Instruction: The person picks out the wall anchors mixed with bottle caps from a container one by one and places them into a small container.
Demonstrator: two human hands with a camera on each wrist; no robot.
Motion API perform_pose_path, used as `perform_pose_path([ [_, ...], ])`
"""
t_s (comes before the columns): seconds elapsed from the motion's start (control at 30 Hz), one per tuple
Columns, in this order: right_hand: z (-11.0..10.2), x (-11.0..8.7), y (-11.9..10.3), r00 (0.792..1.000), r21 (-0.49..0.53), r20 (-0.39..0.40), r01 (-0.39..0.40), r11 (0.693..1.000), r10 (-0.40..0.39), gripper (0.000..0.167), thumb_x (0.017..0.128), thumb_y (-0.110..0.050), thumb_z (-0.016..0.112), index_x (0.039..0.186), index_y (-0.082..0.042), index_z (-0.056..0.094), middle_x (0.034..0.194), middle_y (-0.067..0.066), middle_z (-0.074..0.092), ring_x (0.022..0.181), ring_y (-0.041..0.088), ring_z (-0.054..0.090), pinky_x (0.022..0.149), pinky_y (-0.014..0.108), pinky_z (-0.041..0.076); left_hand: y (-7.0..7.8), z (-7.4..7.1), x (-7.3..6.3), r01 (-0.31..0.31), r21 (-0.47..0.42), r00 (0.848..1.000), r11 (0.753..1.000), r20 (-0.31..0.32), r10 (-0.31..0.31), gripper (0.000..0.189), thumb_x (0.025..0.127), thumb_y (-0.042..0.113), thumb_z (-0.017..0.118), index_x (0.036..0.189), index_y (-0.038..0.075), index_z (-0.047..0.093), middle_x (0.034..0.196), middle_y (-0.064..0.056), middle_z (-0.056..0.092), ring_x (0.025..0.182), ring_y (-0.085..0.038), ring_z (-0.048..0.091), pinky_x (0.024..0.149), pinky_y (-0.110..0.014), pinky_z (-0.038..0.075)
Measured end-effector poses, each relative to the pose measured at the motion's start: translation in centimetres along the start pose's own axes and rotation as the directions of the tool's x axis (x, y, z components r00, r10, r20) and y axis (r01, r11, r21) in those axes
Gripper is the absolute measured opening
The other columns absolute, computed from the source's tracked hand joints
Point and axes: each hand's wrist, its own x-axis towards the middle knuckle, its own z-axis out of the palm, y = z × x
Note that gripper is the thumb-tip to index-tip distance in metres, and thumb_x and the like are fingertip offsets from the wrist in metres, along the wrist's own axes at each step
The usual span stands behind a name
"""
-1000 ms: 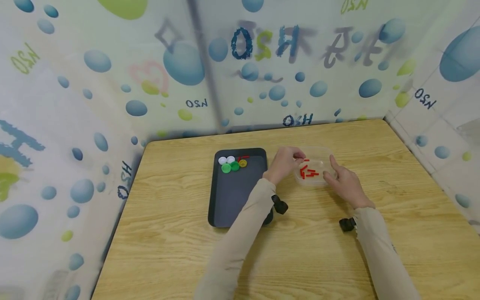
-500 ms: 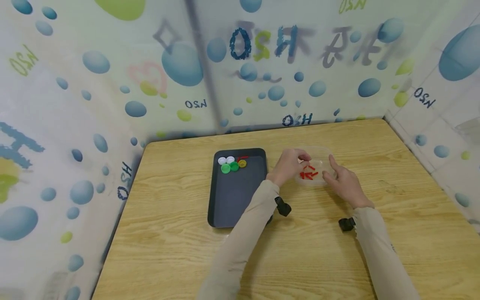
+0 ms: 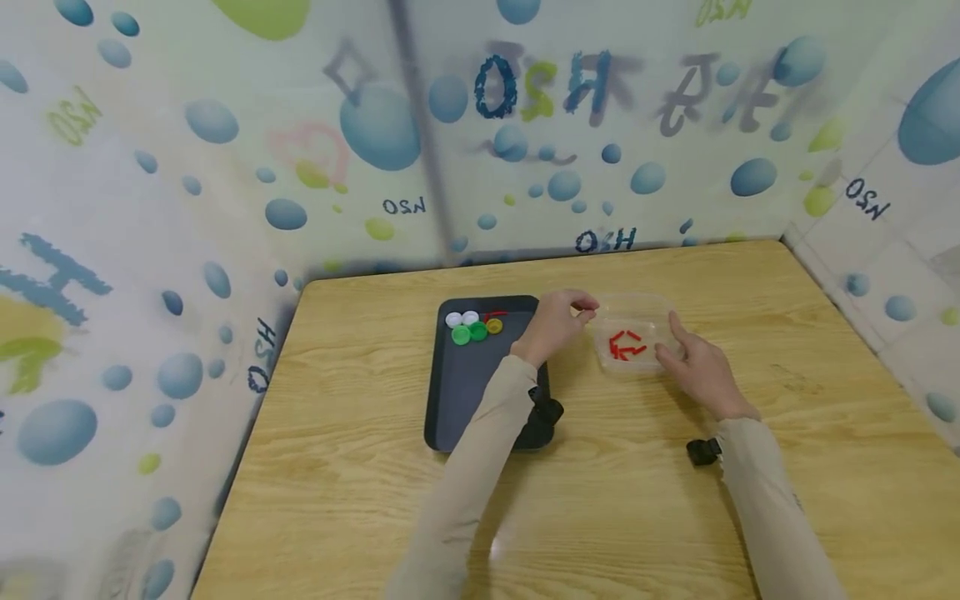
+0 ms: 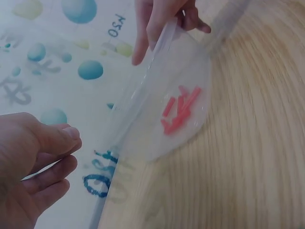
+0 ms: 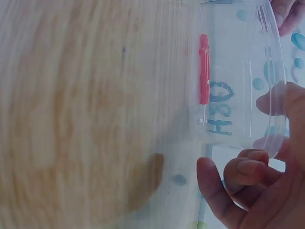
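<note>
My right hand [image 3: 707,371] grips the right side of a clear plastic box [image 3: 651,308], thumb over the rim and fingers against the outer wall in the right wrist view. Several short red sticks [image 4: 180,112] lie loose in the bottom of the box. At the box's left, my left hand [image 3: 551,327] hovers between it and a dark tray [image 3: 465,400]. Thumb and forefinger of the left hand [image 4: 40,160] meet at the tips in the left wrist view. Nothing shows between them, and whether a small piece is hidden there cannot be told.
At the tray's far end sit white caps [image 3: 470,317], green caps [image 3: 461,335], a yellow cap [image 3: 494,326] and red sticks [image 3: 497,314]. Everything stands on a wooden table [image 3: 337,417] against a patterned wall [image 3: 525,167].
My left hand reached into the box among the red sticks, then moved out left towards the tray. The sticks lie differently. My right hand stays on the box.
</note>
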Motion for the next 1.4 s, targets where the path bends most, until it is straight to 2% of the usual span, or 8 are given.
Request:
perform_pose_path([
  [0.27,-0.5,-0.6,0.4,1.0,-0.005,0.0,-0.016,1.0,0.016,0.071,0.106,-0.036,0.048,0.16,0.0,0.019,0.07,0.005,0.05,0.055,0.013,0.039,0.058,0.032,0.036,-1.8,-0.9,-0.5,-0.015,0.021,1.0,1.0,-0.024,0.015,0.02,0.099,0.012,0.066,0.115,0.004,0.075,0.11,-0.006,0.075,0.1,-0.017,0.068,0.086,-0.024,0.056],
  [0.53,-0.2,-0.6,0.6,1.0,0.008,-0.007,0.007,1.0,-0.007,0.07,0.107,-0.035,0.048,0.159,0.002,0.02,0.066,0.003,0.049,0.051,0.01,0.037,0.054,0.03,0.034,-3.6,-2.1,-1.4,-0.013,0.044,0.998,0.999,-0.054,0.016,0.021,0.1,0.01,0.063,0.116,0.002,0.074,0.111,-0.008,0.075,0.1,-0.019,0.07,0.084,-0.025,0.057],
  [0.73,-0.3,-0.8,0.4,1.0,0.0,-0.012,0.016,1.0,-0.016,0.07,0.107,-0.036,0.047,0.159,0.002,0.019,0.062,0.002,0.047,0.049,0.01,0.036,0.053,0.03,0.033,-4.8,-2.8,-2.1,0.025,0.036,0.998,0.999,-0.059,-0.023,0.022,0.101,0.011,0.062,0.118,0.003,0.074,0.113,-0.008,0.075,0.103,-0.02,0.07,0.086,-0.027,0.058],
  [1.17,-0.1,-0.4,0.2,0.999,-0.009,-0.032,0.038,0.999,-0.038,0.07,0.107,-0.036,0.048,0.159,0.003,0.02,0.061,0.003,0.046,0.049,0.012,0.036,0.052,0.03,0.032,-6.2,-4.3,-2.9,0.053,0.07,0.995,0.996,-0.085,-0.047,0.021,0.102,0.012,0.061,0.119,0.007,0.073,0.115,-0.006,0.074,0.106,-0.019,0.069,0.091,-0.031,0.057],
  [1.4,0.0,-0.3,-0.1,0.998,-0.007,-0.04,0.055,0.998,-0.055,0.07,0.107,-0.035,0.048,0.158,0.004,0.022,0.062,0.003,0.047,0.05,0.011,0.036,0.052,0.03,0.032,-7.4,-5.4,-3.5,0.076,0.074,0.991,0.994,-0.117,-0.066,0.02,0.102,0.009,0.061,0.117,0.007,0.074,0.114,-0.008,0.074,0.107,-0.021,0.069,0.095,-0.034,0.057],
])
